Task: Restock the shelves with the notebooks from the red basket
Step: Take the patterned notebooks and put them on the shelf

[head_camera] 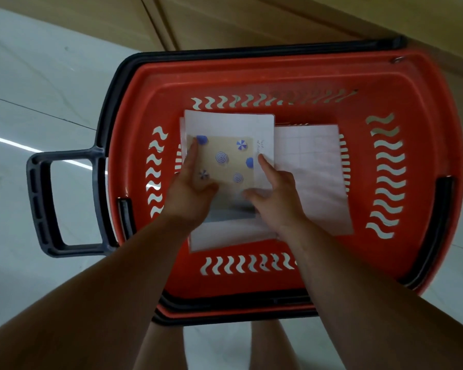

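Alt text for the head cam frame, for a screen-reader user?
Seen from above, the left hand and right hand hold a tan notebook with blue umbrella prints by its side edges inside a red basket on a pale floor. Beneath it lie white notebooks, one grid-patterned; a dark handle sticks out at image left.

Basket [292, 76] is bright red plastic, and the rows of wavy slots in its walls show up whitish. The handle [42, 201] sticking out of the basket is dark navy-grey, same as the rim trim. Inside the basket, the tan notebook [225, 161] is dotted with blue and blue-and-white striped parasols. The white notebook [230, 124] under it is plain, and the grid notebook [313, 161] next to it is white with faint pale squares. The floor [24, 89] under the basket is white with thin grey veins.
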`<move>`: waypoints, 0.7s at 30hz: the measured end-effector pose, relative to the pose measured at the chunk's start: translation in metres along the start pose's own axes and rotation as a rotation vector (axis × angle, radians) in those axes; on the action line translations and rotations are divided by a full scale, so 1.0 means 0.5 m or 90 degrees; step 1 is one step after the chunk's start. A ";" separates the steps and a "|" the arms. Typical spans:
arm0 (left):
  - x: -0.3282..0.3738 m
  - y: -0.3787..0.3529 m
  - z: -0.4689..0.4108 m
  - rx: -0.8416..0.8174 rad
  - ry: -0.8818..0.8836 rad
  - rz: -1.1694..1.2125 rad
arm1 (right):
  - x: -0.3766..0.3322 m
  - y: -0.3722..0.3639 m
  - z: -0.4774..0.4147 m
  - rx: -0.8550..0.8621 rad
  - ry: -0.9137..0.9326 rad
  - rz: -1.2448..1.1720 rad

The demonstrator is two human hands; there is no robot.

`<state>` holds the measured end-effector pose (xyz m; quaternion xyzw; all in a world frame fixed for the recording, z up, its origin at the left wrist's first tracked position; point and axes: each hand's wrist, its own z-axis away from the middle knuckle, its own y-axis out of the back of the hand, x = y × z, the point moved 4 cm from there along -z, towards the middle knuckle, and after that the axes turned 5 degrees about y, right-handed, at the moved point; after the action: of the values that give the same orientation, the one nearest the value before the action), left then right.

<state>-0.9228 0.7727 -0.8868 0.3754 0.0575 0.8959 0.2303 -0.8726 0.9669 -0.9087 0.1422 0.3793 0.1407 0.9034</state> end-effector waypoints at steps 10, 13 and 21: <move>0.042 0.005 0.042 -0.049 -0.013 0.076 | -0.008 0.009 -0.012 -0.045 -0.035 -0.112; 0.066 0.006 0.052 -0.055 -0.031 0.016 | -0.021 0.013 -0.005 -0.043 -0.038 -0.175; 0.170 0.011 0.124 -0.048 0.024 0.083 | -0.099 0.064 0.069 -0.047 -0.086 -0.274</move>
<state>-0.9335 0.8024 -0.7862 0.3526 0.0033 0.9174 0.1846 -0.8856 0.9733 -0.8416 0.0337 0.3340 -0.0513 0.9406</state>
